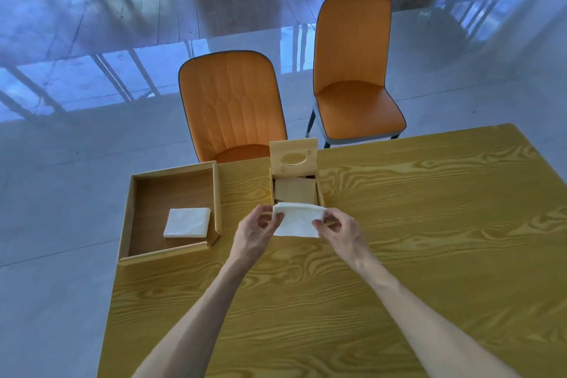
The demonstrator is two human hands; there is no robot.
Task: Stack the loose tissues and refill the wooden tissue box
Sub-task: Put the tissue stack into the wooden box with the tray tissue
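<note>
White tissues, a small folded stack, hang between both hands just at the near rim of the wooden tissue box, above the yellow wood-grain table. The left hand pinches the stack's left edge between thumb and fingertips; the right hand pinches the right edge the same way, so neither hand is spread and both are closed on paper.

The box stands open, its hinged lid with the oval slot tipped up at the far side, and a loose wooden plate lies inside on the bottom. The relation that matters: the opening lies straight ahead of the hands, away from the person, and the stack's long axis runs left to right, matching the width of the box. The hands sit evenly either side, neither clearly nearer. I judge that the coming move is a short push forward and down, keeping the stack level so its edges clear the side walls.

More tissues remain as a second folded pile in the shallow wooden tray off to the left, nearer the left hand, so the refill looks only partly done.
</note>
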